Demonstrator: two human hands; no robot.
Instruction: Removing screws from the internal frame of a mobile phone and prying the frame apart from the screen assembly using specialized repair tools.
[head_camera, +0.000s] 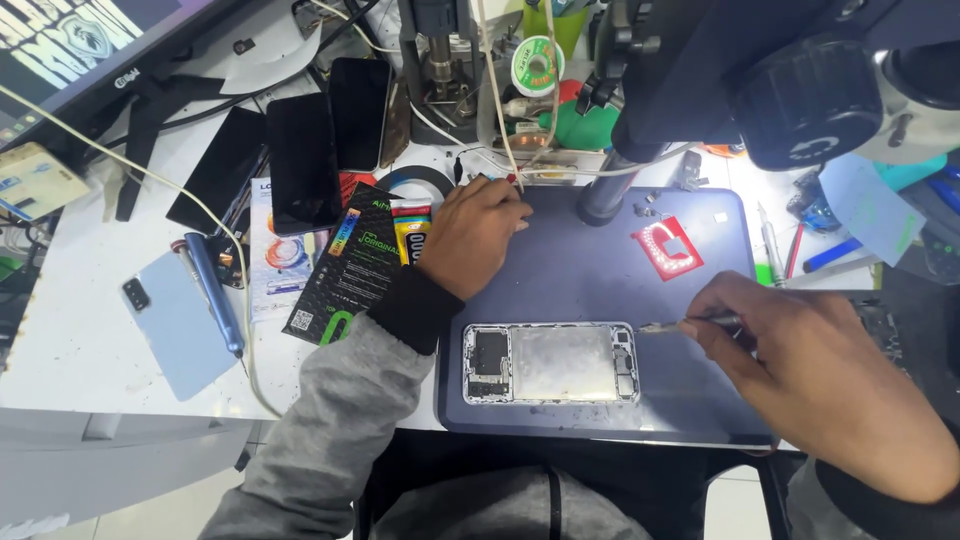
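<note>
**Opened phone frame on the mat, one hand with a tool, the other up at the wires**

While the opened phone frame (550, 363) lies flat and lengthwise near the front edge of the dark blue work mat (590, 270), its back is off and its silvery inside faces up, with a dark part at its left end. The right hand (800, 365) comes in from the right, its grip closed on a thin metal tool (690, 323) whose tip points left and sits just beside the frame's upper right corner; whether the tip touches the frame I cannot tell. The left hand (472, 235) rests farther back at the mat's upper left edge, fingers curled at a small red-tipped clip and thin wires (505, 150) that run up from there; whether it truly pinches them I cannot tell.

A red cut-out piece (667, 247) lies on the mat to the right of a dark post (603, 195), under the big microscope head (800, 80). Left of the mat, on the white worktop (80, 330), sit a black packet (345, 265), a yellow glue tube (411, 232), a pale blue phone back cover (172, 325), a blue-handled tool (215, 290) and several dark phones (303, 165).
</note>
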